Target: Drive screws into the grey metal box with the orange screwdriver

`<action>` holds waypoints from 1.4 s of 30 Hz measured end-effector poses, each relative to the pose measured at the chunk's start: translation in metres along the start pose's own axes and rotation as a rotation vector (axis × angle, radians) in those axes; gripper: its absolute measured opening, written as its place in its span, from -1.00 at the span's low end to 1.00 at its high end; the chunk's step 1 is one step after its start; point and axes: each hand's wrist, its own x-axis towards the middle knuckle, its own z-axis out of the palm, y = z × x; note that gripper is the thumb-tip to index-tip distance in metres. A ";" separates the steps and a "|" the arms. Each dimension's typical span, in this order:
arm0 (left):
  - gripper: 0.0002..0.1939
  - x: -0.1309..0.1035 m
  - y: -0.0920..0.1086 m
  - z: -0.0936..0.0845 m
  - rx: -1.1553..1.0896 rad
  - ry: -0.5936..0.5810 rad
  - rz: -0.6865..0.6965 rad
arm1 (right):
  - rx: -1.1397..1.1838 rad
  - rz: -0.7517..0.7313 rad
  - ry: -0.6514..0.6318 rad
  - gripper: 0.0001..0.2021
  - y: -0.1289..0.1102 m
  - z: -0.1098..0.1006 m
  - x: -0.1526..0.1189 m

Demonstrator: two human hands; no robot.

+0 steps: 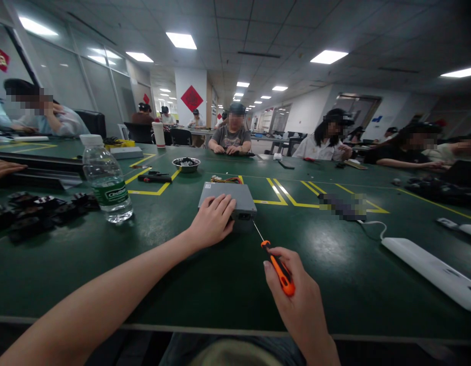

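Observation:
A grey metal box (243,195), with a socket on its near face and coloured wires behind it, lies on the green table (205,300). My left hand (214,221) rests on the box's top left part, its fingers stretched out over the surface and grasping nothing. In my right hand (294,284) is an orange and black screwdriver (283,277), held between thumb and fingers. Its thin shaft points up and left, and the tip is at the box's near right corner; whether it touches a screw I cannot tell.
Left of the box stand a water bottle (111,185), black parts (37,211) and a black tool (155,178). Behind is a metal bowl (186,164). A white power strip (430,269) lies at right. Several people sit around the tables.

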 end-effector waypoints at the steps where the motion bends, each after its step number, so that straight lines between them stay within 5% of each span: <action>1: -0.53 0.000 0.000 0.000 0.000 -0.002 0.000 | -0.004 -0.020 0.007 -0.81 0.001 -0.001 -0.001; 17: -0.53 0.000 -0.001 0.002 -0.013 0.027 -0.004 | -0.047 -0.184 0.018 -0.85 -0.014 0.013 0.003; 34: -0.53 0.000 -0.001 0.002 0.002 0.011 0.005 | -0.064 -0.078 -0.045 -0.76 -0.015 0.016 0.006; 42: -0.54 0.000 -0.001 0.001 0.002 0.006 0.005 | -0.036 -0.073 0.055 -0.84 -0.022 0.017 0.007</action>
